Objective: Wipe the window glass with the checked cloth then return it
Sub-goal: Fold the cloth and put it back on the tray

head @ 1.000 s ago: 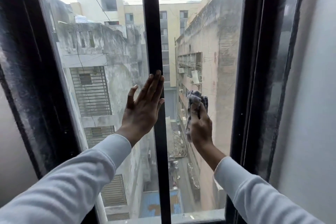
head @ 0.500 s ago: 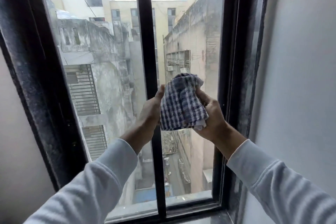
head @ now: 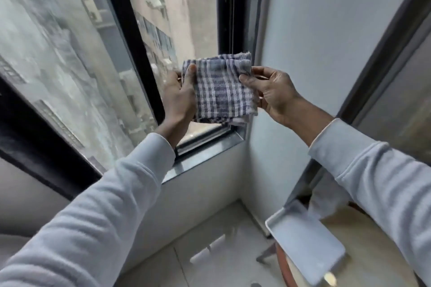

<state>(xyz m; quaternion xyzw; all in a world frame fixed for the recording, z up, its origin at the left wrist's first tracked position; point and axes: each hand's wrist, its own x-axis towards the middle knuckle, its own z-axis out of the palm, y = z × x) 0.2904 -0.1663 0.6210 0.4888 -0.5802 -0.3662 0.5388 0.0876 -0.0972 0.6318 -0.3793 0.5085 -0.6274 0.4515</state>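
The blue-and-white checked cloth (head: 222, 91) is folded into a rough square and held up in front of the window's lower right corner, away from the glass. My left hand (head: 180, 98) grips its left edge with the thumb on top. My right hand (head: 271, 92) pinches its upper right corner. The window glass (head: 77, 58) with its black frame fills the upper left; a black centre bar (head: 130, 37) splits the panes.
A white tray (head: 303, 240) sits on a round wooden table (head: 363, 251) at the lower right. A grey sill (head: 205, 154) runs under the window. White wall stands to the right, with a dark-framed panel (head: 384, 49) beyond it. Tiled floor lies below.
My left hand left the glass and took the cloth's left edge; both hands pulled the cloth off the pane. The view has swung down and right, bringing the tray and table in.
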